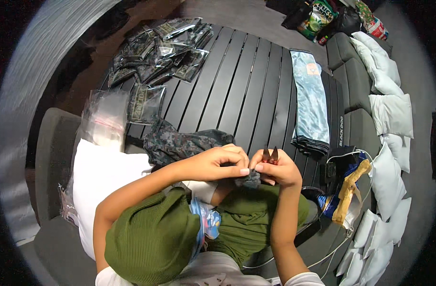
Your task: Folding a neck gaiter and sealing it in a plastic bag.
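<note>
Dark camouflage cloth (pixel 184 145) lies over the near edge of the table, and a bunched part of it hangs between my hands above my lap. My left hand (pixel 223 162) pinches this bunched part between thumb and fingers. Close by, my right hand (pixel 281 169) is closed around a small pair of snips (pixel 270 156) with dark pointed blades and a bit of red, tips pointing away from me. My right thumb and fingertips also meet at the cloth. What exactly sits between the fingertips is too small to tell.
On the slatted dark table (pixel 227 86), packaged dark items (pixel 156 52) in clear wrappers pile up at the far left. Clear plastic bags (pixel 103 119) lie nearer. A folded light-blue cloth (pixel 311 100) lies at right. White pillows (pixel 387 176) line the grey sofa (pixel 358 126); a white cable (pixel 370 167) loops there.
</note>
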Demonstrator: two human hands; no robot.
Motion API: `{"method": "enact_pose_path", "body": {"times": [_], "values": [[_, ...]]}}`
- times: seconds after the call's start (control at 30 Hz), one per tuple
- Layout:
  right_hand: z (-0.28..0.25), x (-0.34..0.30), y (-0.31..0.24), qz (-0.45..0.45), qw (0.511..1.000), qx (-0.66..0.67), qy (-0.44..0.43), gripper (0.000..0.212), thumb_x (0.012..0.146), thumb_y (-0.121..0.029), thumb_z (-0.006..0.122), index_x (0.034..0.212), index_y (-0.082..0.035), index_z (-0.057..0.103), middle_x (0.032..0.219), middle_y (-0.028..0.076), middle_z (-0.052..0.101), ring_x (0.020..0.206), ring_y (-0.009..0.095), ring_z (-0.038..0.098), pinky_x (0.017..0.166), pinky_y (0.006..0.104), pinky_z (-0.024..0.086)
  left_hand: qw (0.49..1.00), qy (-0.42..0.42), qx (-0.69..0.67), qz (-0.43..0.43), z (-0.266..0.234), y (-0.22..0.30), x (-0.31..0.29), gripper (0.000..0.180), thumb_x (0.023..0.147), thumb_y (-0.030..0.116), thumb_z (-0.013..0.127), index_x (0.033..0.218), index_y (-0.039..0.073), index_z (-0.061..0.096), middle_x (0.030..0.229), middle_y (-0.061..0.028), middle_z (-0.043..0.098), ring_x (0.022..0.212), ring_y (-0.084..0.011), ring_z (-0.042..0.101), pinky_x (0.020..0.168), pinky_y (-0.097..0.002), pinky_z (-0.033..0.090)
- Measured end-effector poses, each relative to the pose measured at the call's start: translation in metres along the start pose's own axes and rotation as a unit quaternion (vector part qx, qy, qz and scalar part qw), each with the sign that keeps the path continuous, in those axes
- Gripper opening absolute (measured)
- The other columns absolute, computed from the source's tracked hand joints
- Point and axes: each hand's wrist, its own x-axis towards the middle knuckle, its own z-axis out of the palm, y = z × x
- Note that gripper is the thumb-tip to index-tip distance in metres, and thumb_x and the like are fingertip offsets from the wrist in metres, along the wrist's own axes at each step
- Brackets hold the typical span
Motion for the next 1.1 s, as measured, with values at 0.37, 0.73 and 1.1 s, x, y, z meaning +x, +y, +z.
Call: {"method": "enact_pose_path", "body": {"times": [0.37, 0.73, 1.1], "values": [[0.005, -0.004, -0.004, -0.025, 0.998, -0.027, 0.046, 0.012, 0.078, -0.011, 0.062, 0.081, 0.000, 0.060, 0.055, -0.005, 0.048, 0.039, 0.001, 0.033, 0.035, 0.0178, 0.021, 0.931, 0.024, -0.291, -0.218, 0.010, 0.010, -0.009, 0.030, 0.086, 0.019, 0.057, 0.064, 0.009, 0.040, 0.067, 0.0055, 0.041, 0.064, -0.0019, 0.035, 0.056, -0.0195, 0.031], [-0.004, -0.004, 0.003, -0.064, 0.996, -0.012, 0.053, 0.014, 0.080, -0.017, 0.063, 0.083, -0.003, 0.060, 0.056, -0.007, 0.046, 0.043, 0.001, 0.035, 0.039, 0.0177, 0.023, 0.903, -0.038, -0.354, -0.239, 0.012, 0.017, -0.006, 0.051, 0.077, -0.008, 0.058, 0.125, -0.002, 0.040, 0.117, -0.0096, 0.050, 0.106, -0.0135, 0.050, 0.088, -0.0265, 0.042], [0.000, 0.011, 0.009, -0.098, 0.976, -0.049, 0.186, 0.027, 0.085, -0.025, 0.056, 0.100, -0.003, 0.052, 0.067, -0.006, 0.046, 0.045, 0.000, 0.032, 0.039, 0.0147, 0.023, 0.902, -0.031, -0.347, -0.255, 0.008, 0.025, -0.010, 0.070, 0.074, -0.010, 0.062, 0.134, 0.001, 0.030, 0.123, -0.0042, 0.046, 0.088, -0.0027, 0.047, 0.074, -0.0159, 0.039]]}}
